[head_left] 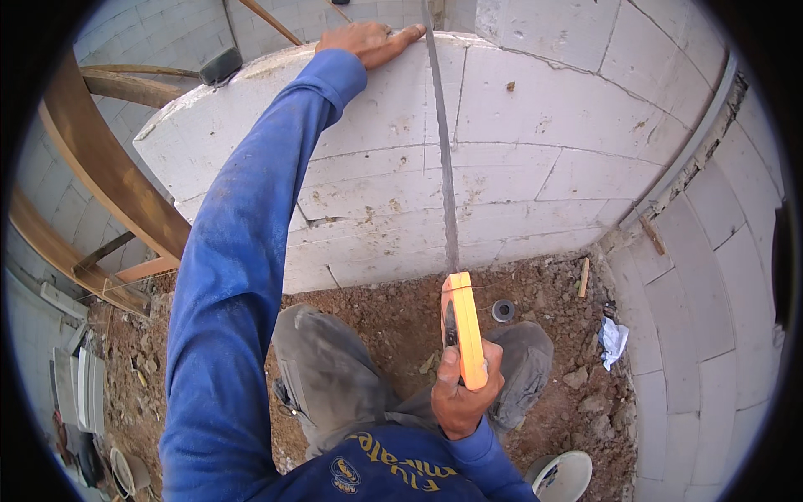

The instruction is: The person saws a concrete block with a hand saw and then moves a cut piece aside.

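My right hand point(468, 389) is wrapped round the yellow-orange handle point(465, 326) of a handsaw. Its long grey blade point(446, 167) points away from me across the top edge of a white block wall point(360, 201). Whether the teeth sit in a cut cannot be made out. At the far top edge, my left hand point(364, 42) lies on the uppermost block point(376, 117), its index finger stretched out to the blade's side. A thin vertical line point(458, 92) runs down the wall just right of the blade.
A dark mallet head point(221, 67) rests at the wall's left end, near a curved-looking timber frame point(109, 159). Another block wall point(711, 276) rises at right. On the dirt are a small grey ring point(503, 310), a crumpled wrapper point(613, 341) and buckets point(577, 477).
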